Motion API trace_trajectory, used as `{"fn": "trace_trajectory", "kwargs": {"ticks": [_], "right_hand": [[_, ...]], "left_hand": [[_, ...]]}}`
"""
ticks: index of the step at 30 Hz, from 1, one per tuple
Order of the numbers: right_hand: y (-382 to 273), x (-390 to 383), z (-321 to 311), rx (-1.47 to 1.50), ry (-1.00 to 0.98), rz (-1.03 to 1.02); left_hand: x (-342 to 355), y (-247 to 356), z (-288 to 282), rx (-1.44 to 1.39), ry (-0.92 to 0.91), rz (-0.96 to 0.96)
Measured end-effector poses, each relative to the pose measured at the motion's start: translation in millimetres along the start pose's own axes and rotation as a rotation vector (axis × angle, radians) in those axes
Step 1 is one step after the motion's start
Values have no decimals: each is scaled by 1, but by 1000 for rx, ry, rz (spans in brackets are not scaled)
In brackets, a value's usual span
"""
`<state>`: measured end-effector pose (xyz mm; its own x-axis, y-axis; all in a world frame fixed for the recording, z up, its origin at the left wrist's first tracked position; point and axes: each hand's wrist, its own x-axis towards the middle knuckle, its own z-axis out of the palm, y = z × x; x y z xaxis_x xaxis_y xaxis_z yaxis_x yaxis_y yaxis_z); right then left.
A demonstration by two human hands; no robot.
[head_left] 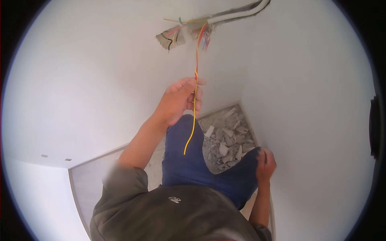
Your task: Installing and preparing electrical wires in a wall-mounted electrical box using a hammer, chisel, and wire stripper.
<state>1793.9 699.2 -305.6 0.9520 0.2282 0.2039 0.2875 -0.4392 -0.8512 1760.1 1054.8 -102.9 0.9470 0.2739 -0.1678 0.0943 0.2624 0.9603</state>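
Yellow wire: runs [189,140] through the left hand, its long axis nearly from 12 to 6 o'clock, the free tail bending toward 7 in front of the trousers [181,160].
Red wire: goes beside the yellow one [197,46] above the hand, the two wound together just over the fingertips; where it ends, I cannot tell.
Left hand: the nearer one [177,100], with thumb and finger pinched closed on the wires, the other fingers loosely curled; the free tail lies at its 6 o'clock.
Slot: at 12 o'clock from the left hand [193,30]; both wires come out of it.
Pipe: white [239,15], leaves the slot between 2 and 3 o'clock.
Hole: at 8 o'clock from the slot [164,41], with more wire ends.
Right hand: well apart [266,164], between 4 and 5 o'clock from the left one, curled at the knee; whether it holds something, I cannot tell.
Rubble: at 5 o'clock from the left hand, on the floor [225,138].
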Motion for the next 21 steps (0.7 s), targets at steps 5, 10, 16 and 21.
{"fn": "trace_trajectory", "kwargs": {"ticks": [5,10,16,21], "right_hand": [[-143,102,54,615,-398,63],[-215,188,99,1123,-785,112],[-223,225,111,1170,-1082,78],[-221,214,95,1208,-956,95]], "left_hand": [[-7,18,6,16,-29,-38],[-7,26,13,-123,-117,-128],[-27,34,8,-80,-222,-144],[-71,28,-23,169,-226,-185]]}}
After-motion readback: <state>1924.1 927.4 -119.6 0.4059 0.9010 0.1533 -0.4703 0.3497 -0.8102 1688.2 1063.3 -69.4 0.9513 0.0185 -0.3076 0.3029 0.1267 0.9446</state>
